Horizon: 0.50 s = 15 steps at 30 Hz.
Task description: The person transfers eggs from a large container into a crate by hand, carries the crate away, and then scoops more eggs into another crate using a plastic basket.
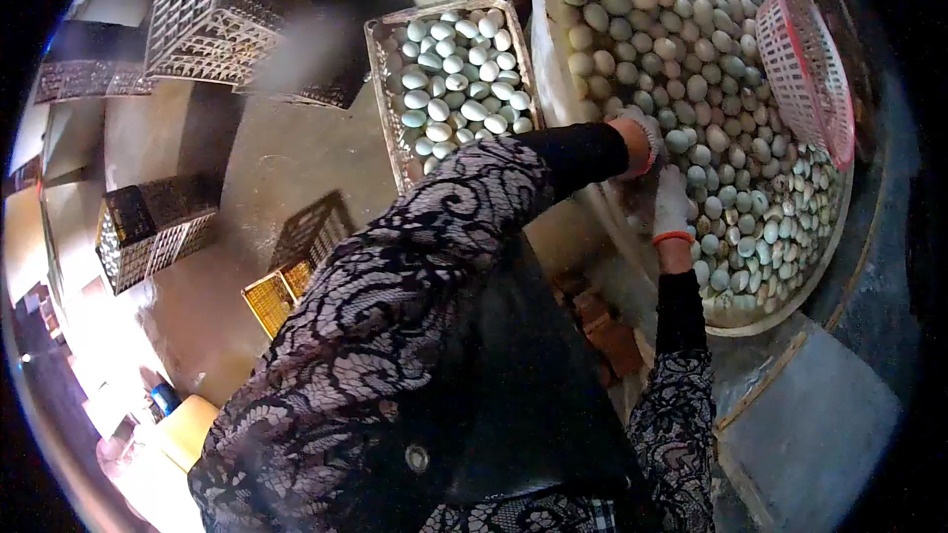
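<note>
My left hand (640,138), in a whitish glove, reaches over the near rim of a large round tub (617,227) filled with pale green, white and brownish eggs (696,89). Just beside it is my right hand (673,199), also in a pale glove with an orange-red cuff. Both hands are close together at the tub's near side, low against the eggs. The fingers look curled, and whatever they hold is hidden. A tray (383,89) with many pale eggs stands to the left of the tub.
A pink plastic basket (805,69) leans on the eggs at the tub's far right. Slatted crates (188,20) stand upper left, another crate (153,227) below. A yellow crate (272,301) lies by my left sleeve. Bricks (612,341) sit below the tub beside a grey slab (810,424).
</note>
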Tool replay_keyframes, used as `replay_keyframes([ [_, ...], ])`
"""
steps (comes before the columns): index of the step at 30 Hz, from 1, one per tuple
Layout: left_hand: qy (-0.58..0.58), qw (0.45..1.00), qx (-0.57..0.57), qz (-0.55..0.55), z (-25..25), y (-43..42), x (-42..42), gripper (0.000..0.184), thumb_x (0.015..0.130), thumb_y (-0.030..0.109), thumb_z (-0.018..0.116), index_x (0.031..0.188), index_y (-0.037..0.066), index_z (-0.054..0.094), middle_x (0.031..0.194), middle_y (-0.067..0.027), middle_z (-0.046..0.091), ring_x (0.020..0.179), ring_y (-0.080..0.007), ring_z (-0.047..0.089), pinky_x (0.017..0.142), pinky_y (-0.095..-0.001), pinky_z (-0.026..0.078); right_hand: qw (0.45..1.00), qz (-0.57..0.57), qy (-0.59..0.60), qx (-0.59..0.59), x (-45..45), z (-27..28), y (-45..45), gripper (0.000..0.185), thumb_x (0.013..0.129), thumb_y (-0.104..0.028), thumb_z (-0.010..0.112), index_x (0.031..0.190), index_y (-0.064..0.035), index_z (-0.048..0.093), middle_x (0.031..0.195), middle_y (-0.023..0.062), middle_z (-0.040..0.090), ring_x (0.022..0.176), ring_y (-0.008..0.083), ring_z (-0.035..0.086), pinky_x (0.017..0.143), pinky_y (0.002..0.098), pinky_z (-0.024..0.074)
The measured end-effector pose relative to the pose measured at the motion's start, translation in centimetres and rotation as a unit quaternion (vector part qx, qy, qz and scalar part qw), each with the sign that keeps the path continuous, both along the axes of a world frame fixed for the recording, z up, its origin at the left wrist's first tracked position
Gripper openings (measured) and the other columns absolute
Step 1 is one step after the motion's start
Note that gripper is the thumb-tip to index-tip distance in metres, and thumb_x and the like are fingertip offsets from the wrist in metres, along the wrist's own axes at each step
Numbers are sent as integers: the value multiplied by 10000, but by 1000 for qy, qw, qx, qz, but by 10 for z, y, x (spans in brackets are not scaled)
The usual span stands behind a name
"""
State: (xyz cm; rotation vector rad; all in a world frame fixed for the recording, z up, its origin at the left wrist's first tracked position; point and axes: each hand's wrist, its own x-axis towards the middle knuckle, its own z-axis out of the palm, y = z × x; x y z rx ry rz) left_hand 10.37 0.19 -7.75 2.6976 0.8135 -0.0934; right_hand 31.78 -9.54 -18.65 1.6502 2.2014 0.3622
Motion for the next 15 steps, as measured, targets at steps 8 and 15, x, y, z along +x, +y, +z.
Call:
replay_keyframes([
  [8, -125, 991, -54, 5, -12, -6, -5, 78, 582, 194, 705, 653, 164, 692, 652, -36, 642, 593, -229, 615, 475, -375, 468, 968, -166, 181, -54, -67, 133, 20, 500, 846, -157, 457, 1339, -161, 378, 970, 160, 636, 801, 370, 641, 645, 511, 510],
  [15, -76, 992, -90, 48, -9, -9, 9, 166, 497, 184, 735, 661, 182, 712, 683, -61, 662, 650, -249, 649, 497, -383, 497, 950, -165, 188, -190, -49, 98, 55, 414, 887, -154, 400, 1298, -131, 433, 1125, 222, 585, 1019, 400, 558, 838, 453, 451],
])
